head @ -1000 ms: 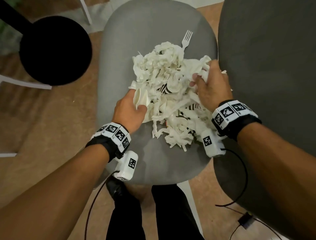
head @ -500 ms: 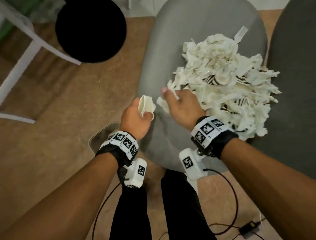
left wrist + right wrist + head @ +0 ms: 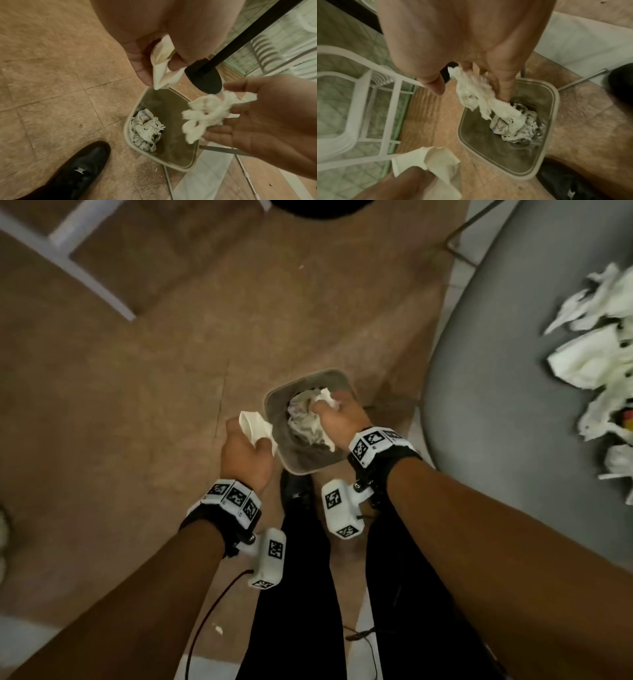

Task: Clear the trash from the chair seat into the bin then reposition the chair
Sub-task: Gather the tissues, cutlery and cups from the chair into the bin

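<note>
A small beige bin (image 3: 270, 402) stands on the floor beside the grey chair seat (image 3: 496, 405), with crumpled paper (image 3: 145, 129) at its bottom. My left hand (image 3: 246, 446) hovers at the bin's left rim and grips a crushed white paper cup (image 3: 255, 424) (image 3: 161, 65). Directly over the bin is my right hand (image 3: 342, 419), its fingers spread in the left wrist view. A white tissue wad (image 3: 204, 115) (image 3: 481, 97) hangs loose from them above the opening. A pile of white trash (image 3: 599, 354) still lies on the seat at the far right.
My black shoe (image 3: 77, 175) is just in front of the bin. A black round stand base (image 3: 204, 79) sits behind it, a white plastic chair (image 3: 368, 108) to the left. Thin metal chair legs (image 3: 221, 148) run past the bin. Cables trail by my legs.
Both hands have left the chair seat and dropped left to the bin. The right hand, which pinched tissue from the pile, now has its fingers spread over the bin. The left still holds the cup.
</note>
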A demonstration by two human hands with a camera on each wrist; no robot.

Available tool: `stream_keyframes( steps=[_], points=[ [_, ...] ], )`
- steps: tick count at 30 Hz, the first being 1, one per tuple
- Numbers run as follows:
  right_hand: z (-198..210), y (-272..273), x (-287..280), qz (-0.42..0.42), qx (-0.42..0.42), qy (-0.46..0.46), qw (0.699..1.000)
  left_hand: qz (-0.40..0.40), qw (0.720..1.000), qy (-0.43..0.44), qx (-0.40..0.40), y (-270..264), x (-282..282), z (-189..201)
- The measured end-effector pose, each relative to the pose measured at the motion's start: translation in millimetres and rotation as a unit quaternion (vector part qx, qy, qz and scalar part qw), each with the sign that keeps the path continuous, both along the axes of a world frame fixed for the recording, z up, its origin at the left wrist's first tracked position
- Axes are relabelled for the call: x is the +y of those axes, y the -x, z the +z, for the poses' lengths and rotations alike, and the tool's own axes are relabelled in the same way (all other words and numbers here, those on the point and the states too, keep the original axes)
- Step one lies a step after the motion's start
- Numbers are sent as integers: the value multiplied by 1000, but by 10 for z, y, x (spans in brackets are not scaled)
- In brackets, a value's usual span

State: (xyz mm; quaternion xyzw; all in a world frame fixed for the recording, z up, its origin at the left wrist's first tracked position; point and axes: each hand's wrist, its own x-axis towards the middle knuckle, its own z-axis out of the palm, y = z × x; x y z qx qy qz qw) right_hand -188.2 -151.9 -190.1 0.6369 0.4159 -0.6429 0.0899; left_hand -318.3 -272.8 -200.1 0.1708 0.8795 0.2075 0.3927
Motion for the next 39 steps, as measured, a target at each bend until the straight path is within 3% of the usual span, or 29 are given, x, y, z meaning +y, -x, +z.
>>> stream_keyframes(
  steps=[5,8,10,13,19,23,27,30,31,33,36,39],
  points=[
    [-286,-3,-179,53,-26,-15,998,-34,998,-3,-46,6,1,-125],
    [-705,-250,-170,54,-19,-29,998,-77,993,18,-86,-61,88,-99],
    [-468,-301,-57,37,-7,-37,999,-108,990,36,-85,-90,173,-15],
    [242,-307,192,-9,40,-49,998,-146,986,48,-65,-114,353,128],
    [890,-915,782,-27,105,-142,984,-265,964,11,-31,-484,1094,516],
    [1236,-1713,1143,-71,73,-212,972,-309,947,-76,-46,-1182,1792,827],
    [1325,-2601,1427,-84,2,-251,964,-405,906,-110,-49,-2072,2298,903],
    [1341,-3184,1604,-58,-54,-284,955,-490,864,-106,37,-2702,2444,816],
    [1350,-3328,1654,-59,-68,-304,949,-491,862,-100,79,-2855,2459,797],
    [1382,-3541,1745,-62,-111,-364,923,-461,875,-90,119,-3054,2477,713],
    [1374,-3757,1866,-40,-184,-439,878,-407,907,-82,66,-3154,2502,607],
    [1301,-3863,1968,44,-226,-419,878,-385,919,-81,6,-3120,2493,585]
  ],
)
